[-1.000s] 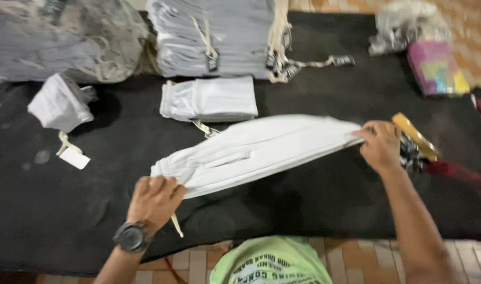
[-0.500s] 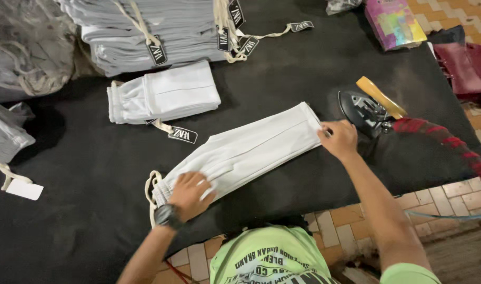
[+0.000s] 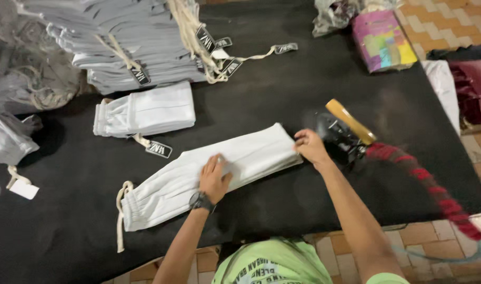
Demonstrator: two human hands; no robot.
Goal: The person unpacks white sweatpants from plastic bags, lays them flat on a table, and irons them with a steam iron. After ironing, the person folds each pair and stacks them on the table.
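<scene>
My left hand [image 3: 215, 178] lies flat and open on the middle of the white trousers [image 3: 209, 176], palm down, fingers spread a little and pointing away from me. The forearm comes up from the lower edge of the view, with a black watch [image 3: 201, 201] on the wrist. My right hand [image 3: 310, 147] is at the far right end of the same trousers, fingers bent down onto the edge of the cloth; I cannot tell if they pinch it or only press it. This arm is stretched out long and diagonal from the lower right. The trousers lie folded lengthwise on the black table [image 3: 303, 73], slanted, the waist with a cream drawstring [image 3: 120, 210] to the left. Just beside my right hand stands an iron [image 3: 346, 131] with a yellow handle and a red cord [image 3: 430, 186].
</scene>
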